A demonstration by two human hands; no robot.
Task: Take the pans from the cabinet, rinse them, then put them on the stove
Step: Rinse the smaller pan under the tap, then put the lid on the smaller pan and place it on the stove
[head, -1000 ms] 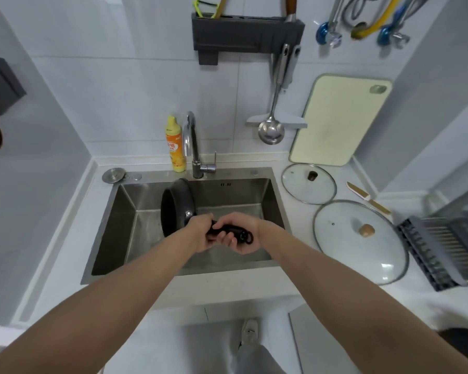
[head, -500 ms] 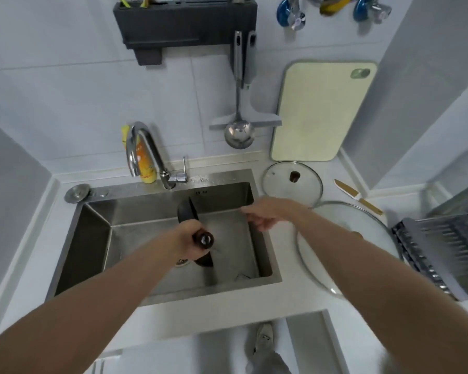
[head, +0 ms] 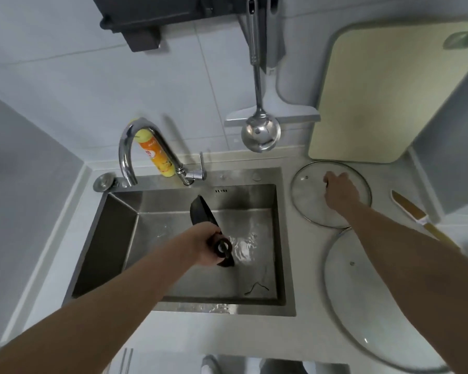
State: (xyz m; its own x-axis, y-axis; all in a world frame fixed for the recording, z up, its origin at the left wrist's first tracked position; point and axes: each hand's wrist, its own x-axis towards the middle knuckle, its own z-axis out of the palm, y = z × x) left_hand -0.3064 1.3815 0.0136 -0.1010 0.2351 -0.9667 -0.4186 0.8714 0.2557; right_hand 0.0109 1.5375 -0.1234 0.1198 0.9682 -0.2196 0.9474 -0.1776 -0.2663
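Note:
My left hand (head: 200,242) grips the handle of a small black pan (head: 201,211), which stands on edge inside the steel sink (head: 119,228), its handle end pointing at me. My right hand (head: 340,191) rests on top of the small glass lid (head: 305,201) on the counter right of the sink, fingers curled over the lid's knob, which is hidden under the hand. The tap (head: 135,147) arches over the sink's back left; no water stream shows.
A large glass lid (head: 362,306) lies nearer me on the right. A knife (head: 414,211) lies at the far right. A cutting board (head: 384,90) leans on the wall. A ladle (head: 260,130) hangs above the counter. A dish soap bottle (head: 157,155) stands behind the tap.
My right hand let go of the pan handle and moved right onto the small glass lid. My left hand keeps the pan on edge in the sink. The view shifted down and closer.

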